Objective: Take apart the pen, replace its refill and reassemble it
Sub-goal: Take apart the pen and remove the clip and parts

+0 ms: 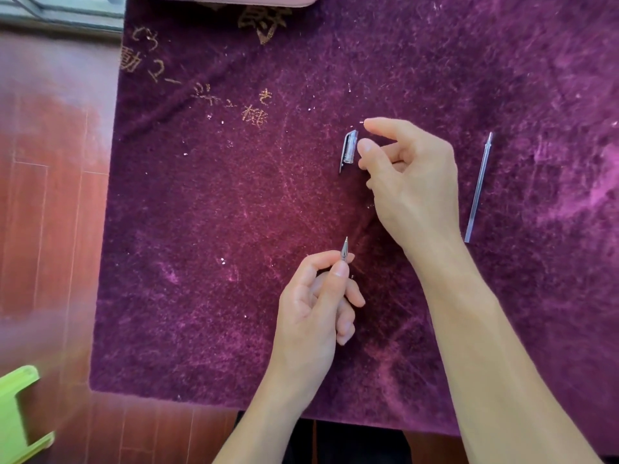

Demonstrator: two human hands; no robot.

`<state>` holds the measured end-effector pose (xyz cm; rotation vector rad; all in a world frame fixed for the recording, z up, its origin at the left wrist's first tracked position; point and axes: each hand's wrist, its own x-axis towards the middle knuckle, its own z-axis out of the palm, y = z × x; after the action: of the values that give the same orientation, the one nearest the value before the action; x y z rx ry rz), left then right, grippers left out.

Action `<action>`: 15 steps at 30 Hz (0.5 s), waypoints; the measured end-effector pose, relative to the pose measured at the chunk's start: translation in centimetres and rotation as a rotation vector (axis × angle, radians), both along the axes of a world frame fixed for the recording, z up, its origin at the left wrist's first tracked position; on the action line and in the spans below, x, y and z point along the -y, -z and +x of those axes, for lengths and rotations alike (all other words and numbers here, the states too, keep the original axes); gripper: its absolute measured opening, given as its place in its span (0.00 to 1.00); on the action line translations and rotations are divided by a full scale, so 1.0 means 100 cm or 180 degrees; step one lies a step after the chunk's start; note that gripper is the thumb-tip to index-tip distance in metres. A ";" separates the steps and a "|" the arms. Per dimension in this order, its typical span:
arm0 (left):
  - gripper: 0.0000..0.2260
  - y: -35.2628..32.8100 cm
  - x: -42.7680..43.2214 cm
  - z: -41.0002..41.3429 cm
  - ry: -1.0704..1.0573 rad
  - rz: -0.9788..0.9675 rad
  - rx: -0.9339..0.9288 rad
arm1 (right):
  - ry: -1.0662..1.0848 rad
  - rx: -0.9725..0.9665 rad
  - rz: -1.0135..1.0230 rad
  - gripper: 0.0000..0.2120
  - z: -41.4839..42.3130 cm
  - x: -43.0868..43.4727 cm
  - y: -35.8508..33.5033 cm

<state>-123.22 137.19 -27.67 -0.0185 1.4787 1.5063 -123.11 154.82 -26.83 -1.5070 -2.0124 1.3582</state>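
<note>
The left hand [318, 296] has its grip closed around the pen [344, 251], near the middle of the purple cloth [201, 229] on the counter, with only the metal tip showing above the thumb. The right hand [408, 175] hangs farther off with loose, empty fingers just beside the cap [349, 150], and a refill [479, 187] lies alone to the right. Judging from this, the cap could get nudged and roll off, or old and new refills could get mixed up.
</note>
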 end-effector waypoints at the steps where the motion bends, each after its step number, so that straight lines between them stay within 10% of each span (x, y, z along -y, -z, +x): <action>1: 0.08 0.000 -0.001 -0.001 0.0025 -0.0016 -0.0026 | 0.0069 -0.0066 -0.0068 0.10 0.005 0.002 -0.001; 15: 0.07 0.002 -0.003 -0.002 0.0323 0.0043 -0.0380 | 0.0233 -0.0525 -0.1396 0.07 0.083 0.056 -0.004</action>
<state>-123.46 137.45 -27.83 0.1547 1.5406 1.4562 -114.77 149.27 -26.43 -1.5537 -1.6126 1.9127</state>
